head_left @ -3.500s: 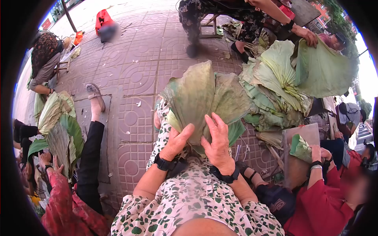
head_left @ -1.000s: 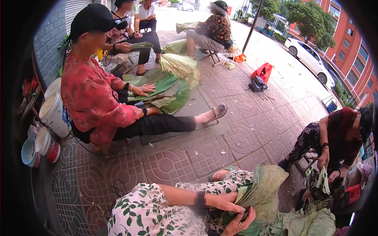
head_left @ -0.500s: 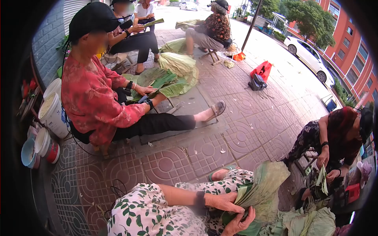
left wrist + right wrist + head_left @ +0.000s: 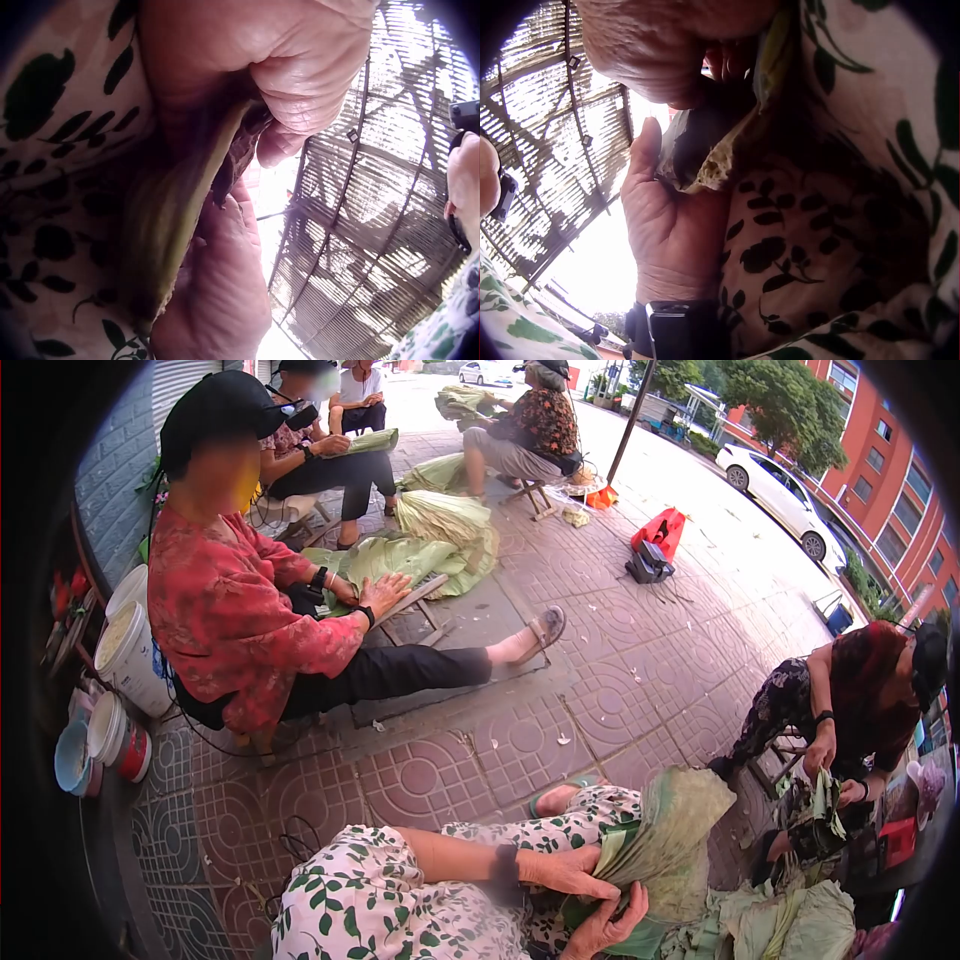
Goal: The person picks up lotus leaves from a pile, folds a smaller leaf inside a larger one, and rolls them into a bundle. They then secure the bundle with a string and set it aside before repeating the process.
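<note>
A fan of dried lotus leaves, dull green and folded in layers, lies over my lap. My left hand grips its narrow lower end, and my right hand holds the same end from the near side. The left wrist view shows the thick pale-green edge of the lotus leaves between the two hands. A torn, rough edge of the lotus leaves shows in the right wrist view, with my left palm beside it. Most of the fingertips are hidden behind the leaves.
More lotus leaves lie at lower right. A person in a red top sits at left, hands on a leaf pile. White buckets stand behind them. Another person handles a leaf at right. A red bag sits on the paving.
My head has turned left since the oldest frame. My hands now sit closer together on the leaves and stay nearly still over the last second. The person in red has shifted their hands and leaves.
</note>
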Motion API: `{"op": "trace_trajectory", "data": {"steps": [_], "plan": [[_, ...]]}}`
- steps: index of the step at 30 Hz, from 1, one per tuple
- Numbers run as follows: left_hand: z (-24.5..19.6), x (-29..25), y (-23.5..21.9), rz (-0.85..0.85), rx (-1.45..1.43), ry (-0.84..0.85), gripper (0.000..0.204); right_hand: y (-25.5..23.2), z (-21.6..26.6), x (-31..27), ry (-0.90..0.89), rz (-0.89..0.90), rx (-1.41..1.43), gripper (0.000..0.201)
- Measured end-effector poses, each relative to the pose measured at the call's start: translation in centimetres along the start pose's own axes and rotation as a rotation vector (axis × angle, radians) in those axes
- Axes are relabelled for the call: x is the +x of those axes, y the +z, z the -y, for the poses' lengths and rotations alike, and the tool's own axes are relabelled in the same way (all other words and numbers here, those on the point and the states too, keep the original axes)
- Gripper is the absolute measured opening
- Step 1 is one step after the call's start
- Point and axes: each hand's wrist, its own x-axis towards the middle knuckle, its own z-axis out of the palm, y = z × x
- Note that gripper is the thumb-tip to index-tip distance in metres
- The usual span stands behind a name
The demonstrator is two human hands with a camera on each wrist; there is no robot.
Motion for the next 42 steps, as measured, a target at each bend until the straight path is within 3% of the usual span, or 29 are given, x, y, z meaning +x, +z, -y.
{"op": "trace_trajectory", "data": {"steps": [26, 42], "plan": [[0.6, 0.0, -0.2, -0.012, 0.038, -0.033, 0.059, -0.1, -0.2, -0.1, 0.014, 0.004, 0.026, 0.033], [-1.5, -0.2, 0.5, -0.032, -0.001, -0.013, 0.061, -0.1, 0.3, -0.1, 0.019, 0.001, 0.034, 0.035]]}}
